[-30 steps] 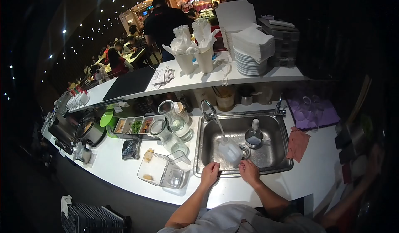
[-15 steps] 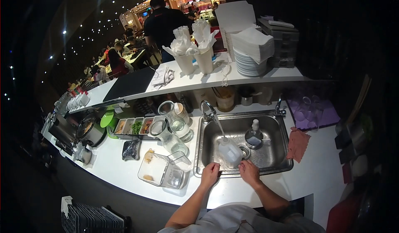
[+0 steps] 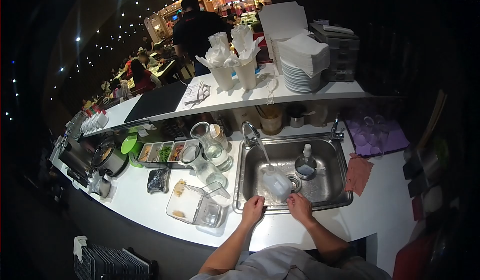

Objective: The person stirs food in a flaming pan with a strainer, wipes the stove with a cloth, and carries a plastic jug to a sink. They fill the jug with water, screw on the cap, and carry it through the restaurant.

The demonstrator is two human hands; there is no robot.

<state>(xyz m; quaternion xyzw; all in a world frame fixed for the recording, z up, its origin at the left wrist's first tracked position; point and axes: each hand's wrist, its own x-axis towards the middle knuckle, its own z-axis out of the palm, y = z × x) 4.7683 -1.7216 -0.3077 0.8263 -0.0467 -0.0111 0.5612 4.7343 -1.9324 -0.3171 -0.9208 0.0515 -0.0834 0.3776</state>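
A translucent white plastic jug [image 3: 276,183] leans in the steel sink [image 3: 325,152], its mouth under the stream from the left faucet [image 3: 248,132]. My left hand [image 3: 253,209] is closed in a loose fist at the sink's front rim, left of the jug. My right hand [image 3: 300,207] rests at the same rim with fingers curled, its fingertips right by the jug's base. I cannot tell what, if anything, is inside the curled fingers. Beyond the jug, a pump bottle [image 3: 305,165] stands upright in the sink near the drain [image 3: 295,182].
Left of the sink are glass carafes [image 3: 212,172], a clear bin [image 3: 185,203] and a tray of toppings [image 3: 164,152]. A pink cloth [image 3: 358,173] and glasses on a purple mat [image 3: 377,135] lie right. Plates [image 3: 300,79] stand on the shelf; a person [image 3: 197,32] stands beyond.
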